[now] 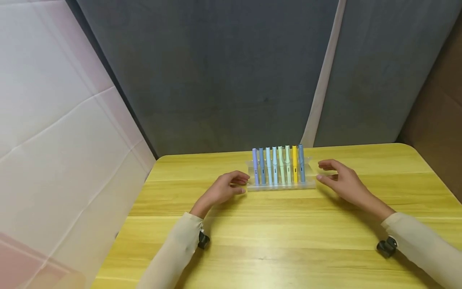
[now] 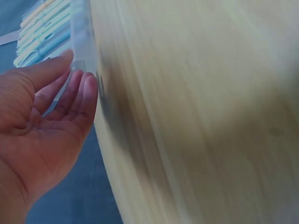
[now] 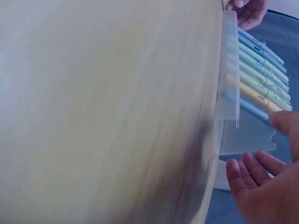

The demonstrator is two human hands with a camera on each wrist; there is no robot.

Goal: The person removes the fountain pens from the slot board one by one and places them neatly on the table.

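A clear plastic rack (image 1: 281, 185) stands on the yellow wooden table (image 1: 274, 237) and holds a row of several pastel pens (image 1: 278, 165), from purple through blues and greens to yellow. My left hand (image 1: 231, 185) hovers at the rack's left end, fingers relaxed, holding nothing. My right hand (image 1: 333, 176) sits just off the right end, fingers loosely spread and empty. In the left wrist view the fingers (image 2: 70, 88) lie close to the rack (image 2: 83, 35). The right wrist view shows the rack's end wall (image 3: 245, 135) just beyond my fingertips (image 3: 247, 172).
Grey fabric panels (image 1: 216, 76) stand behind the table. A white sheet (image 1: 54, 120) hangs at the left. The table's far edge (image 1: 202, 155) runs just behind the rack.
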